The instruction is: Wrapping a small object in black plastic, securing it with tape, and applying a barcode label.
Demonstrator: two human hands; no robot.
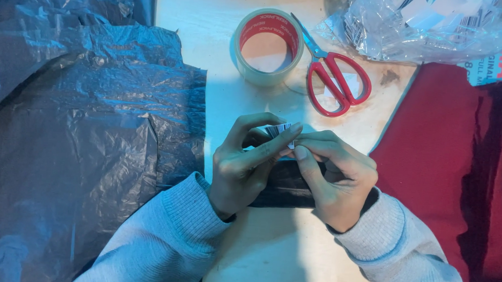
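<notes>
Both hands meet over a black parcel (286, 185) on the table (210, 38). Left hand (244, 163) and right hand (331, 175) pinch a small white label (281, 131) between fingertips, apparently peeling it; pressing it flat on the glossy plastic likely follows. Beyond lie a tape roll (268, 46) and red scissors (335, 77); crinkled grey bags (82, 139) lie left.
</notes>
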